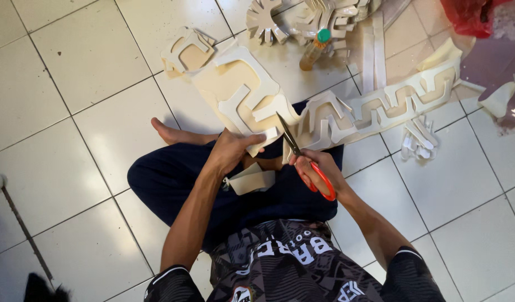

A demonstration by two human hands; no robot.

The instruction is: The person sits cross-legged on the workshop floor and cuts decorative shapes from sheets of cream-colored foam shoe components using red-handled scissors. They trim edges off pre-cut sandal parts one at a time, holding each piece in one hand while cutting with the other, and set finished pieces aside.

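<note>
White tiled floor (90,112): my left hand (230,150) pinches the cream foam sheet (252,95) beside the scissors (302,159), which my right hand (319,168) grips (blades apart), so a slip could nick that thumb.

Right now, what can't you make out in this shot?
- Head view: the scissors blade tips, hidden behind the cream foam sheet.
- The right hand fingers, tucked inside the red handles.
- The red bag, cut off by the top edge.
- The bottle contents, too small to tell.
</note>
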